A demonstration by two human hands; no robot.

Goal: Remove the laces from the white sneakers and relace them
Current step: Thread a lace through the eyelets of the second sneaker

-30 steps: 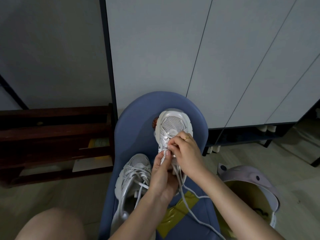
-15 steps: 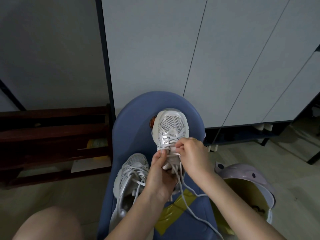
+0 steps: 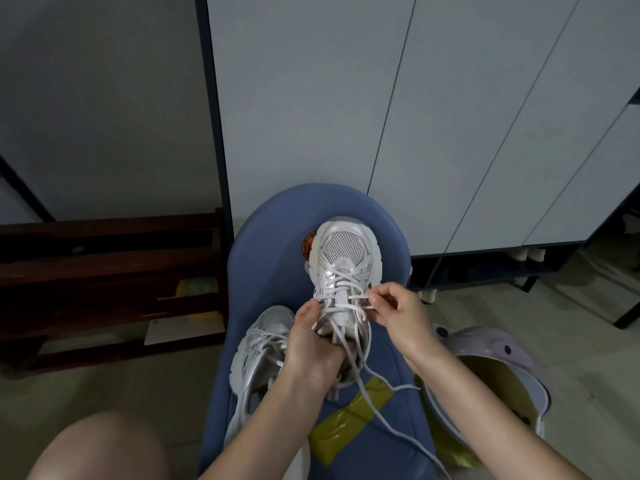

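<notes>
Since a moment ago, the right hand (image 3: 398, 315) has drawn out to the right side of the upright sneaker (image 3: 344, 271), pinching a loop of lace (image 3: 358, 298) at an eyelet. Beneath it, the left hand (image 3: 311, 348) grips that shoe's tongue end, loose lace ends trailing down over the blue seat (image 3: 263, 258). Two white sneakers are in view: the held one and a second sneaker (image 3: 258, 344) lying just left of the left hand.

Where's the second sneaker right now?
Head view: the second sneaker lies on the blue seat, left of the held sneaker, partly behind the left hand.
</notes>
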